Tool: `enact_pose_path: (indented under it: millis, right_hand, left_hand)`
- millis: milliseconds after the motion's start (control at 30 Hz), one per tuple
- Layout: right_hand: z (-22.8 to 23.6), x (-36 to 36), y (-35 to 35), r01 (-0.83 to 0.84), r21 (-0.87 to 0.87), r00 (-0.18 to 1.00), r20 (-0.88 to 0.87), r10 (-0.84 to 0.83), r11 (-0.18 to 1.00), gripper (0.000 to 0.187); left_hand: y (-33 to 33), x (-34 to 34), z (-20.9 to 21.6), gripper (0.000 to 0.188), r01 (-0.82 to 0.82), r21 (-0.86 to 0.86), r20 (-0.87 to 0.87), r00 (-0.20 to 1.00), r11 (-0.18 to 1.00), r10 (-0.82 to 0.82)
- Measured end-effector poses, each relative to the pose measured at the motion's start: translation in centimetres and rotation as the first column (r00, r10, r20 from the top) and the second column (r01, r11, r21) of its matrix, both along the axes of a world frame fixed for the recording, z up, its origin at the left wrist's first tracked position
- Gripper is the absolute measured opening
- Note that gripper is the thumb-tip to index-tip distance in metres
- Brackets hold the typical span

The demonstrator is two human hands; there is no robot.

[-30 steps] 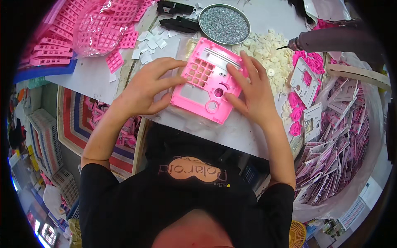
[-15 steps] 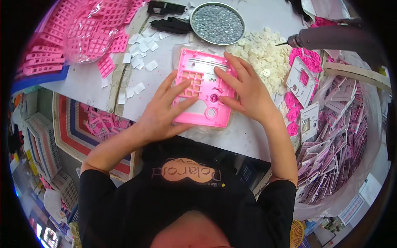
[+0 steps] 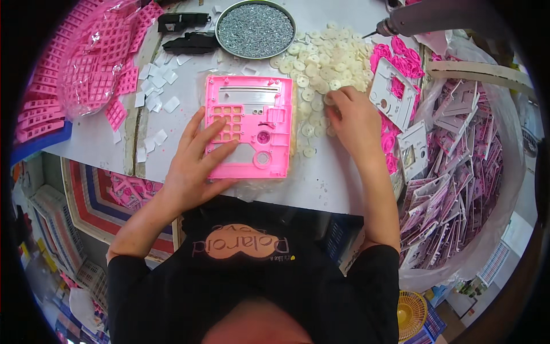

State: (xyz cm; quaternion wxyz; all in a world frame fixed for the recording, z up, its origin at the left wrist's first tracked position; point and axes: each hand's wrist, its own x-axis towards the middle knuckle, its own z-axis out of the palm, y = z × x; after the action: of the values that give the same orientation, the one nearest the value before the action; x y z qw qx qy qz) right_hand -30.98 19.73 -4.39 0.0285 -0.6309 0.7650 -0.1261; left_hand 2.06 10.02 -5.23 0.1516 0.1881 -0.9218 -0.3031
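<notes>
A pink plastic housing [image 3: 271, 116] with a grid of square holes and round openings lies flat in front of me. My left hand [image 3: 192, 166] rests on its left side, fingers spread over the grid and the thumb along the near edge. My right hand [image 3: 356, 123] is to the right of the housing, at the near edge of a heap of white round discs [image 3: 318, 66]. Its fingers curl in over the discs; whether one is between the fingertips is too small to tell. A clear plastic bag [image 3: 247, 190] lies under the housing.
A round tin of small metal screws [image 3: 255, 31] and black parts [image 3: 190, 43] stand behind. White squares [image 3: 171, 104] and pink key grids [image 3: 94, 74] lie left. An electric screwdriver [image 3: 412, 20] points in from the right, above pink coils [image 3: 405, 54] and a bag of printed panels [image 3: 452, 189].
My right hand has left the housing and moved right to the white discs. My left hand stays on the housing. The whole view has shifted, so things appear further left.
</notes>
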Motion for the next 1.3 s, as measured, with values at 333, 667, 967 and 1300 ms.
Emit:
enact_pose_path:
  millis: [333,667,967,1300]
  right_hand:
    - [3.2,4.4,0.5,-0.233,-0.121,0.828,0.496,0.262,0.965,0.025]
    - [3.8,11.0,3.5,-0.118,-0.173,0.663,0.719,0.207,0.978,0.020]
    - [3.0,9.7,-1.2,-0.176,-0.078,0.944,0.269,0.191,0.981,0.010]
    - [3.0,11.0,-2.4,-0.117,0.122,0.978,0.185,0.094,0.985,0.016]
  left_hand:
    - [0.3,-3.0,5.2,0.029,-0.121,0.390,-0.059,0.986,0.913,0.156]
    - [2.7,-3.7,2.6,0.020,0.144,0.391,-0.212,0.975,0.909,-0.063]
    - [-0.2,-1.4,4.8,0.008,-0.109,0.630,-0.059,0.980,0.769,0.188]
    - [-3.9,-2.2,4.7,0.009,-0.121,0.393,-0.155,0.968,0.912,0.196]
